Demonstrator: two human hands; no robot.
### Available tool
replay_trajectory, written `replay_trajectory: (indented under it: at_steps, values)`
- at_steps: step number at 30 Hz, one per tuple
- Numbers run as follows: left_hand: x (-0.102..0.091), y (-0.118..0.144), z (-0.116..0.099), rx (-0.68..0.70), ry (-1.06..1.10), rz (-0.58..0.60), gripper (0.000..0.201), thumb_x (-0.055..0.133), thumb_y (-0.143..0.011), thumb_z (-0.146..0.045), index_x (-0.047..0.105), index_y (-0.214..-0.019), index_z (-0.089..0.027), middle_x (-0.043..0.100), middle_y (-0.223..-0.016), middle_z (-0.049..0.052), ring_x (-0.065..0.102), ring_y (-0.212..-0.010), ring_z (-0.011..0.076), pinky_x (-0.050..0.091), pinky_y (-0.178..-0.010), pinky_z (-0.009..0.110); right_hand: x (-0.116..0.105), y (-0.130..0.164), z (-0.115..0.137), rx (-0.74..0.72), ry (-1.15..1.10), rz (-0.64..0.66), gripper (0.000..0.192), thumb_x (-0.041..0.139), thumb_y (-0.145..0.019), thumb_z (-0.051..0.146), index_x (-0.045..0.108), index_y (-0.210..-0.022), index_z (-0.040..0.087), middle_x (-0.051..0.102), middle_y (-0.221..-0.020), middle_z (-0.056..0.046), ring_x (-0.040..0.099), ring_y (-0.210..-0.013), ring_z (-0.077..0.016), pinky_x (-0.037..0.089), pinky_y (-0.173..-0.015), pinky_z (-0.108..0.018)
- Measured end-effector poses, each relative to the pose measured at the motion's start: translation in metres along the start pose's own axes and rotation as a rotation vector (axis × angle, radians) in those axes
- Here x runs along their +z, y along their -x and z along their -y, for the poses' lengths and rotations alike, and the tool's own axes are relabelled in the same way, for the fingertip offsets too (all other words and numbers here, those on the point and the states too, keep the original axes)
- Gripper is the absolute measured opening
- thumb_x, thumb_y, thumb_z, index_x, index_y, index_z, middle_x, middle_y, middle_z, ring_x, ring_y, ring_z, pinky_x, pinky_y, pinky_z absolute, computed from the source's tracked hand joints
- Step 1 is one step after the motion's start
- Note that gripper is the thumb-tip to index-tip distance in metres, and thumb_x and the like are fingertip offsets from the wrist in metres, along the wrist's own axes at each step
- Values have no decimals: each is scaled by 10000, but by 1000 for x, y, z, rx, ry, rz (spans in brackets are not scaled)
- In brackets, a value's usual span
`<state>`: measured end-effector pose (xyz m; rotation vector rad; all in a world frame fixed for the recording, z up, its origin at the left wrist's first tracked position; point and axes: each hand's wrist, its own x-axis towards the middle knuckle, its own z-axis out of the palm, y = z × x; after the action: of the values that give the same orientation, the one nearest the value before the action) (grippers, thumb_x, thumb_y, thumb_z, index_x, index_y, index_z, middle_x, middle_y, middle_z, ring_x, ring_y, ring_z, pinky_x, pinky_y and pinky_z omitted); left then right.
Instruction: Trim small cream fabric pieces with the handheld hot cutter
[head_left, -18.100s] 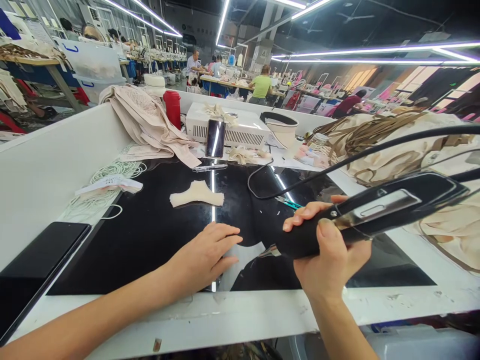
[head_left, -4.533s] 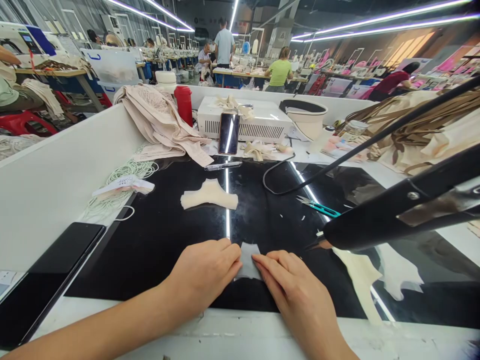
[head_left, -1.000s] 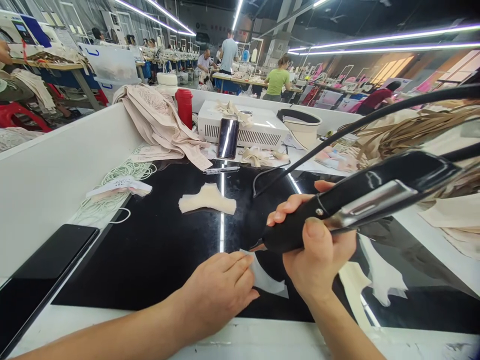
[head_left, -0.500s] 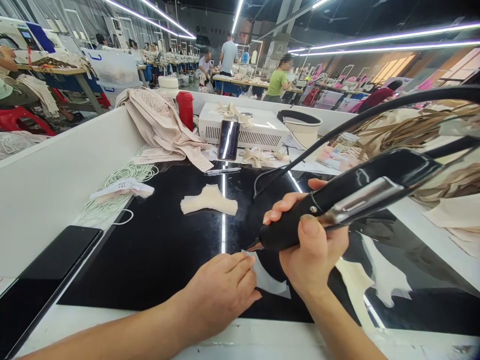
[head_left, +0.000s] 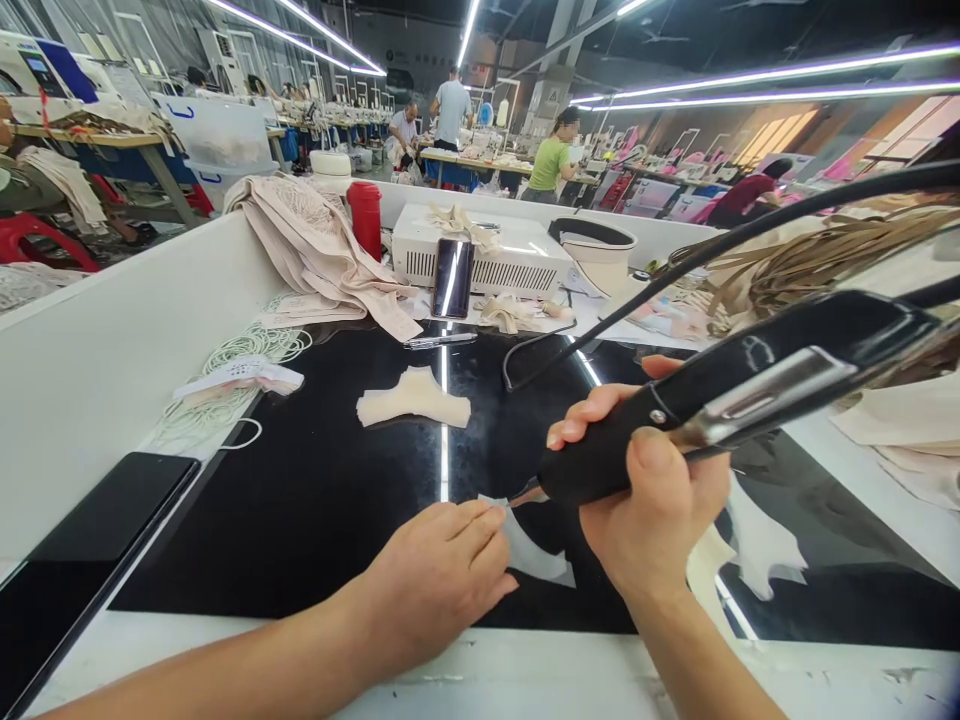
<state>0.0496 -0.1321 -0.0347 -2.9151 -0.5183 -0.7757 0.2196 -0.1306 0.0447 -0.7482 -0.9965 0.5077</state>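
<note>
My right hand (head_left: pixel 652 500) is wrapped round a black corded hot knife (head_left: pixel 720 400), its thumb below the metal lever. The tool slants down to the left, and its copper-coloured tip meets the upper edge of a thin white fabric piece (head_left: pixel 536 555). My left hand (head_left: pixel 442 575) presses that piece onto the glossy black board (head_left: pixel 300 520) with its fingers held together; its fingertips are close to the tip and cover part of the cloth. Farther back on the board lies a cream shaped fabric piece (head_left: pixel 414 400). Two pale cut pieces, one white (head_left: pixel 761 535) and one cream (head_left: pixel 705 570), lie beyond my right wrist.
A dark phone-like slab (head_left: pixel 90 540) and pale green cord (head_left: pixel 217 400) lie at left. Behind the board are draped beige fabric (head_left: pixel 315 250), a red bottle (head_left: pixel 365 220), a white vented box (head_left: pixel 480 250) and a propped phone (head_left: pixel 453 280). The black cable (head_left: pixel 720 240) arches across the right.
My right hand and the hot knife have shifted right, the tip moving right along the fabric's upper edge. A fabric corner now shows left of the tip. My left hand has barely moved.
</note>
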Motion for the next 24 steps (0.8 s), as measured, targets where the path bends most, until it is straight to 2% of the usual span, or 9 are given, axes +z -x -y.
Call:
replay_trajectory:
  at_steps: [10, 14, 19, 24]
  values:
    - [-7, -2, 3, 23, 56, 3, 211, 483, -1047, -253, 634, -1137, -138, 699, -1214, 126, 681, -1130, 243, 592, -856, 367, -37, 16, 32, 70, 48, -1, 411, 798, -807, 358, 643, -1175, 261, 665, -804, 9, 628, -621, -155, 568, -547, -309]
    - [-10, -2, 5, 36, 40, 12, 232, 481, -1050, -258, 634, -1176, -137, 696, -1227, 134, 679, -1133, 242, 591, -865, 366, -48, 19, 40, 50, 84, -19, 445, 808, -797, 364, 649, -1198, 255, 665, -799, 3, 627, -628, -161, 576, -544, -322]
    - [-12, -3, 6, 43, 17, 39, 246, 494, -1048, -278, 630, -1213, -156, 686, -1253, 127, 672, -1134, 247, 581, -877, 380, -50, 17, 44, 38, 99, -84, 429, 816, -777, 371, 645, -1156, 270, 661, -800, 13, 620, -614, -156, 569, -533, -314]
    - [-12, -3, 7, 45, -9, 52, 261, 521, -1039, -320, 634, -1229, -181, 681, -1270, 111, 660, -1132, 247, 564, -897, 382, -44, 22, 40, 25, 109, -33, 415, 775, -837, 378, 610, -1204, 273, 656, -828, 13, 627, -640, -158, 570, -568, -327]
